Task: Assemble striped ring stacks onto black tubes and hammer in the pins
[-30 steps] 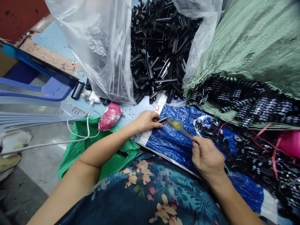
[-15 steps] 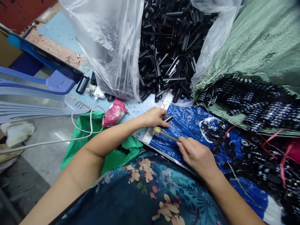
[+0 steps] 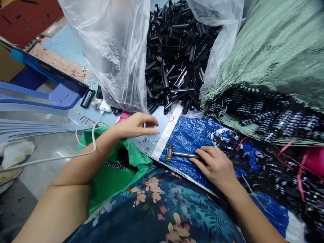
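My left hand (image 3: 138, 125) hangs over the pale blue table beside the mouth of a green bag (image 3: 101, 190), its fingers stretched and apart, with nothing seen in them. Inside that bag a black piece with rows of white dots (image 3: 113, 165) shows. My right hand (image 3: 215, 165) is wrapped round the end of a small two-faced hammer (image 3: 183, 154). The hammer's head, with one yellowish face, points left over a blue plastic sheet (image 3: 187, 130).
Black tubular parts (image 3: 174, 60) spill from a clear plastic bag (image 3: 113, 54). At right, a pale green woven sack (image 3: 273, 57) holds dotted black cylinders (image 3: 280, 119), with black rings (image 3: 273, 175) below. A white cable (image 3: 93, 138) crosses near my left arm; a blue chair (image 3: 63, 94) stands left.
My left hand has let go of a black tube and moved left and up toward the green bag. In my right hand, the hammer's head has turned and now lies lower.
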